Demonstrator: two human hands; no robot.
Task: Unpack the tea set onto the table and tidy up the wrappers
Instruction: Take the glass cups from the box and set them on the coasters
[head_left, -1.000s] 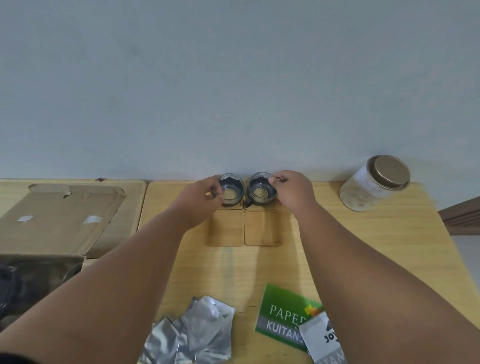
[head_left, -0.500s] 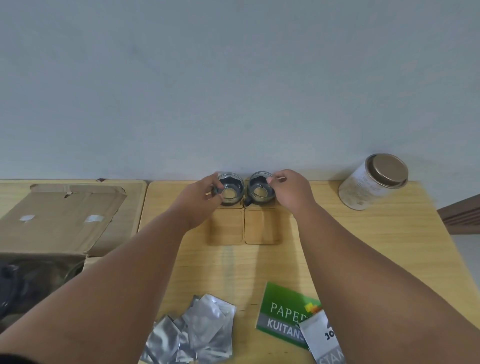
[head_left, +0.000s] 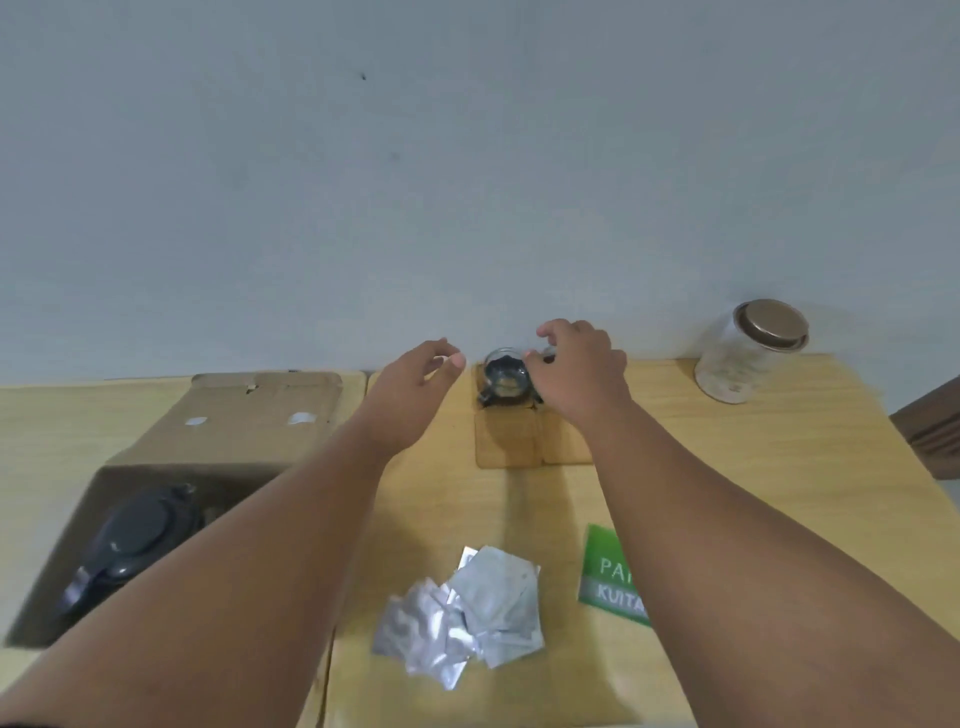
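Note:
Two small glass cups stand side by side on wooden coasters (head_left: 508, 437) at the back of the table, near the wall. The left glass cup (head_left: 503, 375) is in plain sight with a dark handle. My left hand (head_left: 420, 385) hovers just left of it, fingers apart, holding nothing. My right hand (head_left: 577, 370) covers the right glass cup (head_left: 546, 354), fingers curled around it; only a sliver of its rim shows. Several silver foil wrappers (head_left: 461, 618) lie in a loose pile on the near part of the table.
An open cardboard box (head_left: 249, 415) sits at the left with a dark grey lidded item (head_left: 137, 540) inside. A lidded glass jar (head_left: 748, 353) stands at the back right. A green paper booklet (head_left: 605, 571) lies under my right forearm. The table (head_left: 753, 467) ends at the right.
My left hand has let go of the left cup and drawn back to the left with fingers spread. My right hand stays on the right cup. The view has shifted left, showing more of the box.

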